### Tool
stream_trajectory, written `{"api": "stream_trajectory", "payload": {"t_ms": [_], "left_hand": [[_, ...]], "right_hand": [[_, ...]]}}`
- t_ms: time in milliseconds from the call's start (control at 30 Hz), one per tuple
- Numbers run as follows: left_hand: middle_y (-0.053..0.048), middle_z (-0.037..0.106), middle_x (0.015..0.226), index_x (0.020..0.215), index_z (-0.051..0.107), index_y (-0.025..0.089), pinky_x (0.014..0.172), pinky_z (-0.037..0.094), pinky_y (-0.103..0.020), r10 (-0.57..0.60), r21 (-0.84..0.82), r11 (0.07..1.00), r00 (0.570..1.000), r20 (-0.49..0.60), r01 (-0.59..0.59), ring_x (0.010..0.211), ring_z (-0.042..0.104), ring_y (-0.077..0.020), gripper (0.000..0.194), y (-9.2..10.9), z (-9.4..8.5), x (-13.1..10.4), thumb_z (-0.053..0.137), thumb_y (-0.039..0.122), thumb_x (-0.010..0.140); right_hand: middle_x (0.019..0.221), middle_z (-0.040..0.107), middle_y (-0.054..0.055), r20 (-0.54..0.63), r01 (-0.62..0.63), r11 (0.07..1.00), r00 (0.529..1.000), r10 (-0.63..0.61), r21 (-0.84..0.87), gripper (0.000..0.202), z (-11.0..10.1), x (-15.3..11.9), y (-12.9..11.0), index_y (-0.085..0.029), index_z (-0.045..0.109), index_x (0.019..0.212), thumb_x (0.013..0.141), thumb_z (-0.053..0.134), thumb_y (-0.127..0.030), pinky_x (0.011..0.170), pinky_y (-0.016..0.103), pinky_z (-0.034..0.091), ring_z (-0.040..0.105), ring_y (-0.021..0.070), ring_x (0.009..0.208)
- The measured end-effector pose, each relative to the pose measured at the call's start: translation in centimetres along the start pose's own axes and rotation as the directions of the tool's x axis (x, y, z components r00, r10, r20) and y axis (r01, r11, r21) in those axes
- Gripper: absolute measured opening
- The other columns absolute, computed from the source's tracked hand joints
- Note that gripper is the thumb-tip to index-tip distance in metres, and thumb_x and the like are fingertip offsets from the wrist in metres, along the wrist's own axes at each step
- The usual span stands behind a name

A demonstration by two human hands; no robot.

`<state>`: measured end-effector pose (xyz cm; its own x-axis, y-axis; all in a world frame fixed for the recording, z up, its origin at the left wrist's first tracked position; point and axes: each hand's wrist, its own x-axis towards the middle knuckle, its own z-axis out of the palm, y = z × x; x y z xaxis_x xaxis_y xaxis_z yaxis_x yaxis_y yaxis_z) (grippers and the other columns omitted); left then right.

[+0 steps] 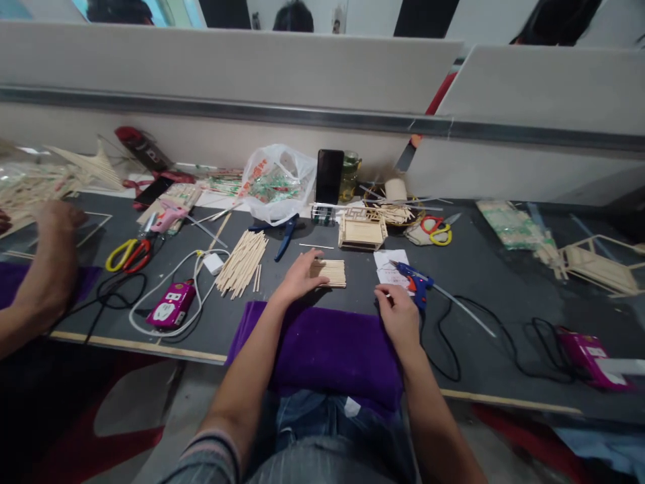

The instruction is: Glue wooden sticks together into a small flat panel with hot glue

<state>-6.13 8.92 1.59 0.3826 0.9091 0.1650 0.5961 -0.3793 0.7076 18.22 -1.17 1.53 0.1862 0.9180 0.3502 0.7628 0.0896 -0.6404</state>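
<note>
My left hand is laid on a small flat panel of wooden sticks, fingers along its far edge and thumb near its close edge. The sticks lie side by side on the dark table. To the right, my right hand is closed, thumb and index finger pressed together; anything between them is too small to make out. Just beyond it, a blue glue gun with a glue stick in its back rests partly on a white paper. A single stick lies beyond the panel.
Loose sticks are heaped left of the panel, near blue pliers. Behind stand a small stick-built box, a phone and a plastic bag. A purple cloth covers the front edge. Another person's arm works at left.
</note>
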Motion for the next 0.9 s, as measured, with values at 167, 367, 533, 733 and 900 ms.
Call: {"api": "stream_trajectory", "payload": {"t_ms": [167,367,533,733,900], "left_hand": [[-0.008,0.064,0.124,0.118,0.057,0.021,0.112,0.033,-0.043,0.013,-0.051,0.998,0.986,-0.165,-0.022,0.12,0.057,-0.0232,0.038,-0.6,1.2,-0.3,0.063,0.032,0.081],[-0.006,0.07,0.108,0.102,0.064,0.02,0.096,0.048,-0.036,-0.066,-0.103,0.994,0.932,-0.356,0.032,0.105,0.064,-0.0198,0.021,-0.7,0.7,-0.7,0.054,0.03,0.086],[-0.005,0.071,0.098,0.092,0.066,0.021,0.092,0.049,-0.036,-0.077,-0.089,0.995,0.922,-0.38,0.047,0.097,0.065,-0.0199,0.016,-0.5,0.2,-0.6,0.053,0.027,0.085],[-0.004,0.071,0.096,0.091,0.067,0.02,0.09,0.05,-0.035,-0.091,-0.115,0.992,0.892,-0.443,0.044,0.095,0.065,-0.0193,0.016,-0.5,0.2,-0.7,0.053,0.025,0.084],[-0.005,0.071,0.095,0.09,0.067,0.019,0.089,0.05,-0.035,-0.119,-0.152,0.987,0.889,-0.443,0.056,0.093,0.065,-0.0193,0.017,-0.6,0.2,-0.7,0.053,0.025,0.083]], "right_hand": [[0.093,0.065,0.009,0.042,0.046,0.976,0.998,-0.038,-0.215,0.023,0.0,2.7,0.2,-0.019,0.07,0.098,0.09,0.05,-0.027,0.076,0.031,0.045,0.061,0.0215,0.085],[0.1,0.061,0.012,0.284,0.109,0.854,0.958,0.047,-0.508,0.026,2.9,5.4,-1.1,-0.018,0.067,0.107,0.089,0.048,-0.014,0.061,0.028,0.038,0.057,0.0198,0.081],[0.088,0.06,0.013,0.338,0.145,0.806,0.939,0.071,-0.574,0.017,3.3,6.2,-1.3,-0.015,0.064,0.086,0.089,0.048,-0.011,0.06,0.029,0.035,0.055,0.021,0.08],[0.089,0.058,0.012,0.037,-0.051,0.842,0.996,0.083,-0.537,0.022,-1.3,5.8,0.5,-0.016,0.056,0.089,0.095,0.035,-0.021,0.06,0.031,0.032,0.053,0.0205,0.075],[0.072,0.053,0.005,-0.097,-0.154,0.856,0.988,0.122,-0.493,0.028,-5.0,6.4,2.3,-0.02,0.051,0.074,0.095,0.034,-0.029,0.058,0.03,0.026,0.047,0.0182,0.065]]}}
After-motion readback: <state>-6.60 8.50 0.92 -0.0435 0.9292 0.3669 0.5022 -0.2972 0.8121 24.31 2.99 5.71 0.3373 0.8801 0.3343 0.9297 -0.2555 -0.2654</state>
